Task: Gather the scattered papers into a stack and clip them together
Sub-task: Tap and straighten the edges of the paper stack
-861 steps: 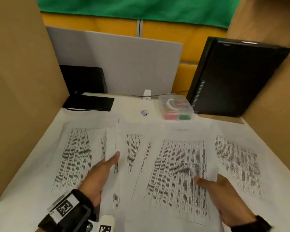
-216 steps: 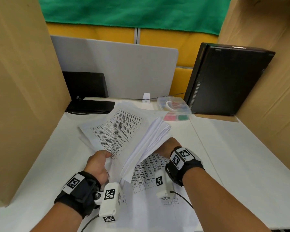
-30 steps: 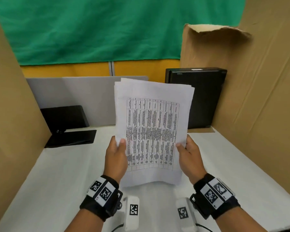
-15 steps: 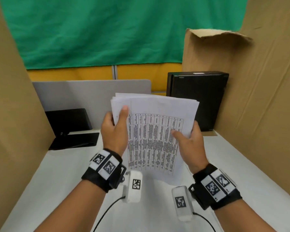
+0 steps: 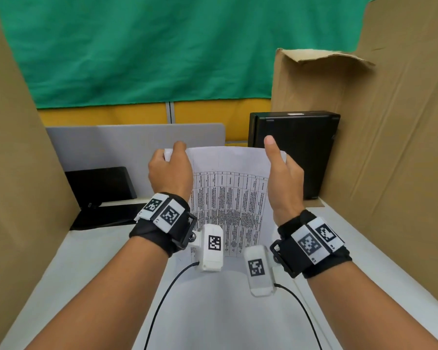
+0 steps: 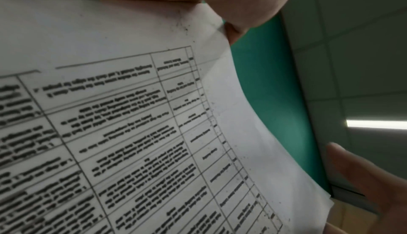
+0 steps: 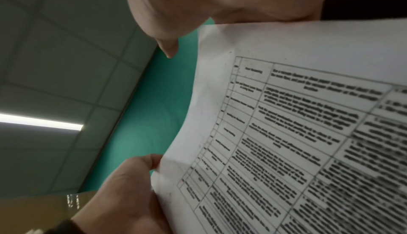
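The paper stack (image 5: 228,198), white sheets with a printed table on the front, stands upright with its lower edge down at the white table (image 5: 213,311). My left hand (image 5: 171,160) grips the stack's top left corner, fingers curled over it. My right hand (image 5: 283,170) lies flat along the top right edge, thumb straight up and off the sheet. The left wrist view shows the stack (image 6: 132,116) bowed, with the right hand (image 6: 363,182) spread at its far edge. In the right wrist view the left hand (image 7: 132,182) pinches the far edge of the stack (image 7: 286,116).
Cardboard walls close in the left (image 5: 15,198) and right (image 5: 390,147). A black computer case (image 5: 293,152) stands at the back right, with a grey partition (image 5: 111,145) and a black device (image 5: 101,188) at the back left. Wrist camera cables (image 5: 162,299) trail over the table.
Both hands have slid up from the stack's sides to its top corners. The stack has come lower and straighter. My right thumb has lifted off the front sheet.
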`<control>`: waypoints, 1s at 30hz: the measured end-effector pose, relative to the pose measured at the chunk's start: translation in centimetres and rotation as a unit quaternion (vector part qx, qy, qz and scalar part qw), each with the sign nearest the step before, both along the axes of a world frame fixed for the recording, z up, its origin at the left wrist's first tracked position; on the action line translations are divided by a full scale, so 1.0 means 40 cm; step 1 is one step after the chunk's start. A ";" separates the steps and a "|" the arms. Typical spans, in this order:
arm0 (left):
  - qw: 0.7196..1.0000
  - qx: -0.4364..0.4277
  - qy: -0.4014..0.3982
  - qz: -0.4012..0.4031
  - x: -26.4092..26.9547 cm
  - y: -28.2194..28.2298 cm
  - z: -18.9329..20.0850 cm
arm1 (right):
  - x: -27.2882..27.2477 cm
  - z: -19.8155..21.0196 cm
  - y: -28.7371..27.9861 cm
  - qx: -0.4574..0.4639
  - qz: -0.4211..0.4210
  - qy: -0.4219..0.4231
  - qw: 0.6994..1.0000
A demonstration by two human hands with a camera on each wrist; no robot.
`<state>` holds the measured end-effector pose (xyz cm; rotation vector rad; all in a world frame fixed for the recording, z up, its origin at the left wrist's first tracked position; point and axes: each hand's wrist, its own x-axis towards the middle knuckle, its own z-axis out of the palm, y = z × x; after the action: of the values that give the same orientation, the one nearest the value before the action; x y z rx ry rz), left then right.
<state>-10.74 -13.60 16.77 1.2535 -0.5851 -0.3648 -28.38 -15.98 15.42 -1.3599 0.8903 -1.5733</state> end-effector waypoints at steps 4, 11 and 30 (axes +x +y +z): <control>0.998 -0.052 -0.011 -0.024 0.003 0.014 -0.009 | -0.025 -0.024 -0.007 -0.002 0.039 0.011 0.999; 0.937 0.055 -0.010 -0.344 0.099 0.056 -0.164 | -0.083 -0.139 -0.011 0.112 0.178 0.105 0.972; 0.909 0.216 -0.113 -0.338 0.042 0.149 -0.309 | -0.090 -0.301 0.015 0.159 0.183 0.153 0.958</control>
<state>-9.05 -7.62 4.41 1.5010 -1.1904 -0.9781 -31.99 -15.38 3.37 -1.4517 0.9607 -0.9097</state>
